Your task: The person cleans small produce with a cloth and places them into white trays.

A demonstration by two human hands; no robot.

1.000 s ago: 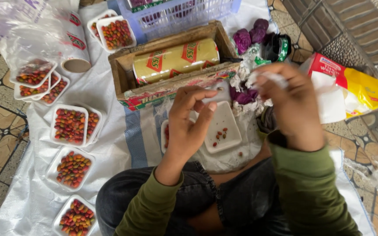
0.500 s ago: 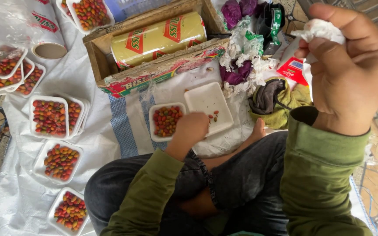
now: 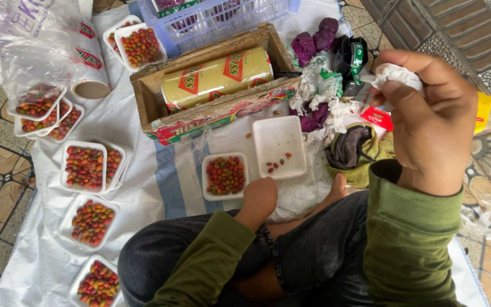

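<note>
A white foam tray filled with small red, orange and green berries (image 3: 225, 175) lies on the white sheet (image 3: 143, 119) right in front of the left hand (image 3: 260, 196), whose knuckles rest at the tray's near edge. Just to that hand's right sits a second, larger white foam tray (image 3: 280, 145), nearly bare, with only a few berries scattered near its near left corner.

To handle the filled tray well, it seems wise to slide or lift it level from underneath, since the berries are heaped loose and would roll off if it tips.

The left hand is curled into a loose fist, seen from the back; whether anything is inside it cannot be told. The right hand (image 3: 430, 122) is raised high toward the camera, fingers bent and pinching a crumpled wad of white film or paper (image 3: 396, 74) between thumb and fingertips.

Beyond both hands stands a wooden crate (image 3: 146, 94) holding a yellow roll of wrap (image 3: 217, 77). Far to the left of the left hand, more filled trays (image 3: 85, 166) lie in a column on the sheet.
</note>
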